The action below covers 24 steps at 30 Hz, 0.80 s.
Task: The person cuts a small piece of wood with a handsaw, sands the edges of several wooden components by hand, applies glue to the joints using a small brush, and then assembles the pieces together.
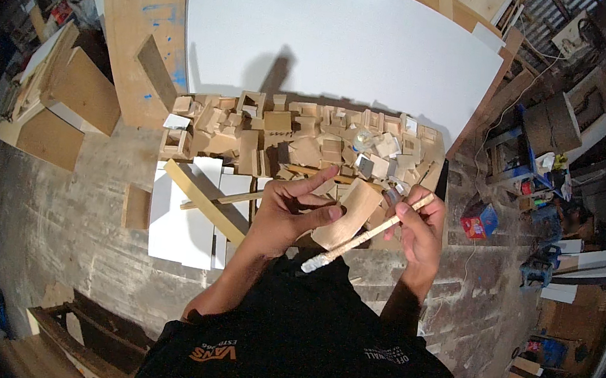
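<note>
So from the head view, the person was standing over the floor with both forearms coming up from six o'clock. The left hand (287,209) was curled around a small wooden block (348,214), thumb across its lower edge and index finger stretched out toward one o'clock along its top. The block sat tilted, right at the middle of the picture, touching both hands' working area. The right hand (419,231) was pinched around a thin wooden stick (368,234), which ran diagonally from about two o'clock down to eight o'clock, its lower tip coated in something white and lying across the face of the block. The fingers were closed on the stick's upper end.

Counting stuff: one block in hand, one stick, and a heap of wood offcuts (301,141) just past the hands at twelve o'clock, way too many to count. One big white panel (334,37) lay beyond that. A few smaller white boards (188,228) sat at nine o'clock of the hands, with one long wooden strip (202,200) across them.

Packaging-wise, a small red and blue box (478,222) sat on the floor at three o'clock, well apart from the hands.
</note>
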### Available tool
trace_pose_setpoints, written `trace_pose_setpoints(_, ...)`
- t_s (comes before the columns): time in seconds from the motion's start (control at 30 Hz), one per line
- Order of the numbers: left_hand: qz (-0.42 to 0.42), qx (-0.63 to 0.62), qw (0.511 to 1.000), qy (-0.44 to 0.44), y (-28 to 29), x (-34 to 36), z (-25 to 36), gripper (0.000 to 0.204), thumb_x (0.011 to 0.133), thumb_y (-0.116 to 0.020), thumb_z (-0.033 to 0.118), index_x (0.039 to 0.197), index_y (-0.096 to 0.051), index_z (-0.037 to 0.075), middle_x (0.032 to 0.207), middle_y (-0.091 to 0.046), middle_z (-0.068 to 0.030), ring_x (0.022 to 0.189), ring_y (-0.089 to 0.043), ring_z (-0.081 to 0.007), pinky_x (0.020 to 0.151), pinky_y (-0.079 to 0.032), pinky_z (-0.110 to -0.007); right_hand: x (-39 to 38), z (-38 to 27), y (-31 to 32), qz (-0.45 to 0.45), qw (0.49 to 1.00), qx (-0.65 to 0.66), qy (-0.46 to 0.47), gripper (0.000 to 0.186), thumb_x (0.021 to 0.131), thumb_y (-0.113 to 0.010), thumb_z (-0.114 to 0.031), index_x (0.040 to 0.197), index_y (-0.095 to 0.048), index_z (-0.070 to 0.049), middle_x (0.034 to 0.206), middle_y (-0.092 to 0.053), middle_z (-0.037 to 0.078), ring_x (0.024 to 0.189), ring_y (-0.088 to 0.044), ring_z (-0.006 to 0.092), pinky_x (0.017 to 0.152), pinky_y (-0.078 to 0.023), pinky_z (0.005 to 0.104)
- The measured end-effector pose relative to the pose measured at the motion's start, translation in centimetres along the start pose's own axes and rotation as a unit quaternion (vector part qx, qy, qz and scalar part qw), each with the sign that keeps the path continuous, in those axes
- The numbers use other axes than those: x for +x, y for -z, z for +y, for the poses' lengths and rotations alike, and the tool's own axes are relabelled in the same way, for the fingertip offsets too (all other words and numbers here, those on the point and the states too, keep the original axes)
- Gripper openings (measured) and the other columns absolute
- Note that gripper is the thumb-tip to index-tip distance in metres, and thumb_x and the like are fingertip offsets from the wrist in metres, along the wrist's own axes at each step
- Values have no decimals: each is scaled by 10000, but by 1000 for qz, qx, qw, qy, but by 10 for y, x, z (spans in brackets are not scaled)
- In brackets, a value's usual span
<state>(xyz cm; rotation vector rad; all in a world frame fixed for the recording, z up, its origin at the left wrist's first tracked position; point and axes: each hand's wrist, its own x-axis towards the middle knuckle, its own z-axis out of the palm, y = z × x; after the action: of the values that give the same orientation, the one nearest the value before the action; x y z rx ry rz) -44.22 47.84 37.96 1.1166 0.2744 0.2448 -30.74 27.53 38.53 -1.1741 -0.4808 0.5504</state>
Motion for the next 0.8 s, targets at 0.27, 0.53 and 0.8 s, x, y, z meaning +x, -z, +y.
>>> trace_pose_setpoints(0.27, 13, 21, 1000, 16, 6, 2, 5, 569, 824, -770, 19, 1349, -555, -14, 892, -754, -61, 742, -636, -52, 759, -528, -233, -4, 3, 15, 47, 996, 73, 9, 161, 861, -667, -28, 827, -510, -16, 674, -607, 112, 510, -626, 197, 432, -540, 312)
trace_pose_setpoints(0.53, 51, -200, 975, 87, 9, -3, 1, 437, 920, -644, 95, 1340, -567, 2, 1107, -708, -78, 856, -684, -126, 781, -572, -277, -12, 10, 2, 156, 959, 144, 189, 199, 910, -673, -111, 888, -500, -14, 776, -627, 127, 562, -650, 196, 530, -577, 314)
trace_pose_setpoints(0.8, 20, -235, 962, 139, 5, -18, 15, 458, 933, -610, 142, 1363, -537, 2, 1008, -714, -95, 715, -686, -113, 548, -556, -189, -23, 6, -5, 202, 943, 122, 234, 236, 919, -687, -164, 902, -485, -44, 876, -653, 151, 691, -652, 199, 599, -564, 293)
